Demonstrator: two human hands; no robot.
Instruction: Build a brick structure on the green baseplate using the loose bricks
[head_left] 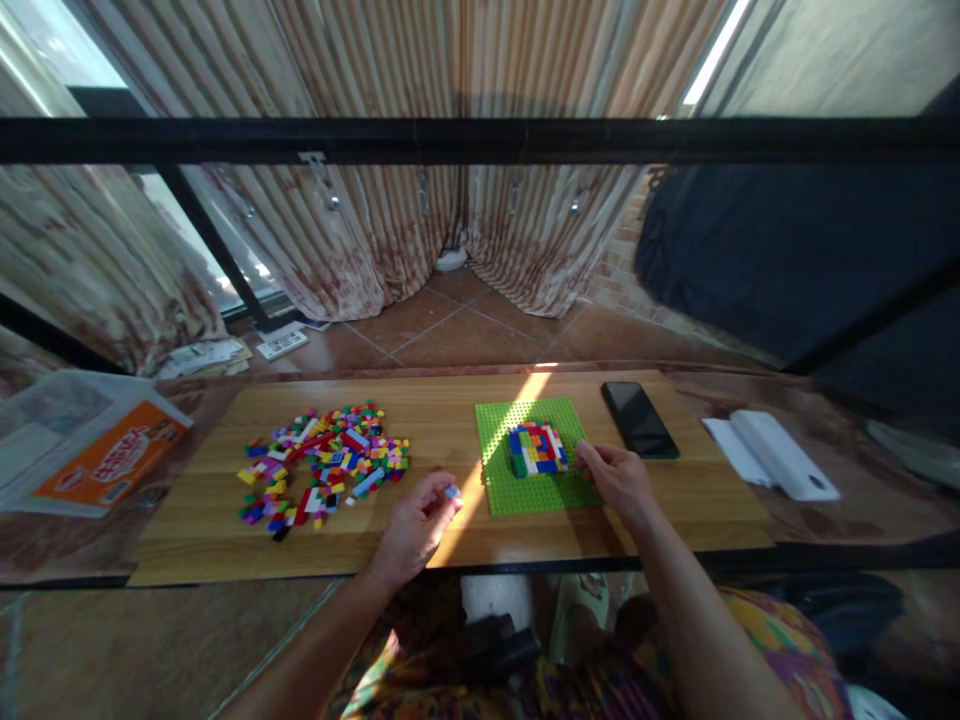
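A black phone [640,419] lies on the wooden board [435,420], striped curtains [375,60] hanging beyond.

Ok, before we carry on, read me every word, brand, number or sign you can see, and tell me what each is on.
Nothing can be quoted with certainty.
Orange label on the clear plastic bin: pale, Chinese-looking characters, too blurred to read.
White flat item by the curtain: dark printed marks, too small to read.
Phone: no legible text.
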